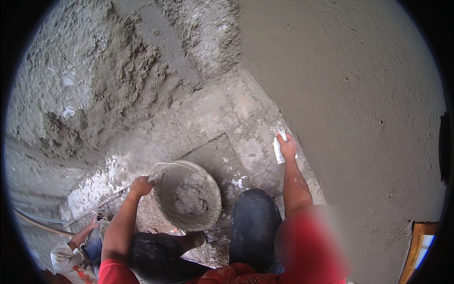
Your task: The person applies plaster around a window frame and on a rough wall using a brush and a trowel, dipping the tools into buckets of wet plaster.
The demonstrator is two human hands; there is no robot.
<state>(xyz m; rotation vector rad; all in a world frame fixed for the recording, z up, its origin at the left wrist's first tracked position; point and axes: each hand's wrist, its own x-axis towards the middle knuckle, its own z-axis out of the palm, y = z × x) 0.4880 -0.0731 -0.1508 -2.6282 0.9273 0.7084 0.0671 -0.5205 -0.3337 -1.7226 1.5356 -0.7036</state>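
A round bucket [215, 191] with grey wet mortar [191, 199] in it stands on the floor in front of my knees. My left hand [142, 186] is closed at the bucket's left rim, where its thin wire handle meets the side. Out to the right, my right hand [287, 146] grips a pale, mortar-smeared trowel [279, 152] low beside the foot of the right wall. The tool's blade is partly hidden by the fingers.
A smooth plastered wall [350, 104] rises on the right, with a wooden frame [414, 251] low in it. Rough mortar covers the left wall [94, 80]. Lower left, another person [71, 255] works near a hose [42, 223] and a thin rod [99, 204].
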